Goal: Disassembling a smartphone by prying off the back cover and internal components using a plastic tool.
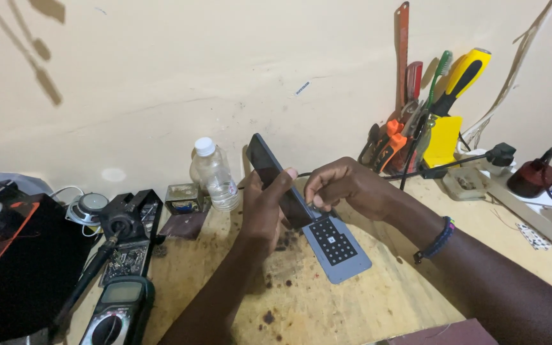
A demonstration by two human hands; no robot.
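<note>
My left hand (264, 207) holds a dark smartphone (269, 169) tilted up on its edge above the wooden bench, thumb on its upper side. My right hand (343, 185) pinches at the phone's lower end, where a thin black cable (303, 174) seems to meet it; the fingertips hide the contact. Right below the phone a grey rectangular plate (343, 246) with a black grid of small squares lies flat on the bench. A dark beaded band (437, 239) is on my right wrist.
A clear plastic bottle (215, 176) stands by the wall. A multimeter (117, 313), a soldering iron stand (122, 220) and a black case (17, 268) sit at the left. A holder of screwdrivers and pliers (426, 121) and a power strip (531, 204) are at the right.
</note>
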